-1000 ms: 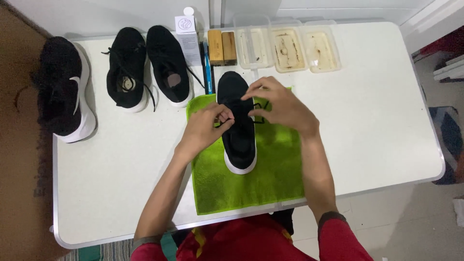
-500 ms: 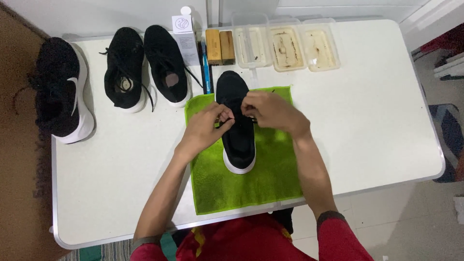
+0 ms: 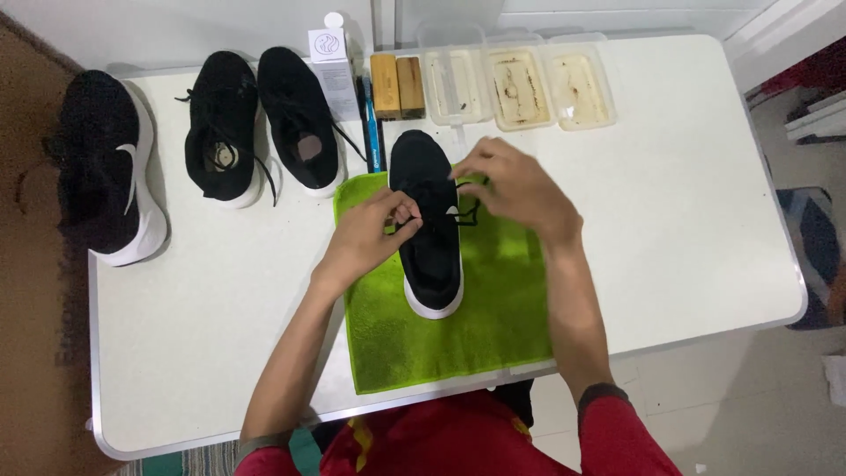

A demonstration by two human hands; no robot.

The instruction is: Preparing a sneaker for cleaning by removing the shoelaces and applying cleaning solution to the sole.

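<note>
Head view here, looking straight down at a black shoe [image 3: 429, 234] with a white sole, lying on a green towel [image 3: 441, 344] at the near edge of the white table [image 3: 687, 229]. Compared with a second ago the hands have barely shifted: both were already bunched over the laces and they're still there, the right one maybe lifted a touch higher and further toward the toe. So the lace work is ongoing, nothing finished or let go yet

Left hand [image 3: 366, 238]: fingers curled in tight, pinching a black lace [image 3: 467, 211] end at the shoe's left side. Right hand [image 3: 520, 189]: fingers loosely bent, tips pinched on the lace over the tongue, a loop showing just below them

Off to the left sit three more black shoes [image 3: 220, 132]. Along the far edge there's a white bottle [image 3: 333, 62], two wooden blocks [image 3: 398, 86] and three clear plastic tubs [image 3: 520, 84]
</note>
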